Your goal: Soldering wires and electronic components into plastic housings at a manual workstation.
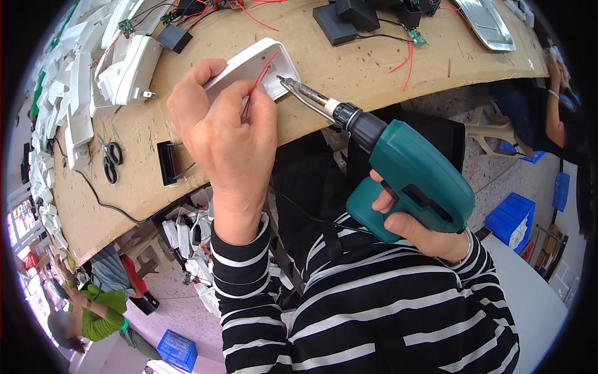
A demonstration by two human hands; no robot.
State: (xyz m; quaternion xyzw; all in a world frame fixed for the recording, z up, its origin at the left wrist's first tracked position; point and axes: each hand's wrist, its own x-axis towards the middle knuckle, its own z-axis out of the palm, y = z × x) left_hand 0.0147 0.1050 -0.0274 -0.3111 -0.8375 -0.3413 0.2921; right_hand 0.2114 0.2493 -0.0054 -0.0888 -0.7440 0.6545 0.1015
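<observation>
My left hand is closed around a white plastic housing, tilted at the table's near edge. Red wires rise from between its thumb and fingers over the housing's hollow. My right hand grips a green soldering gun by its handle, with a finger at the trigger. The gun's dark metal tip points into the open housing, close to its inner wall; whether it touches anything there I cannot tell. A thin metal tube runs alongside the tip.
Black-handled scissors and a small black case lie left of my hand. White housings pile up at the left. Black boxes with a green circuit board and a metal tray sit farther back. Other people work at both sides.
</observation>
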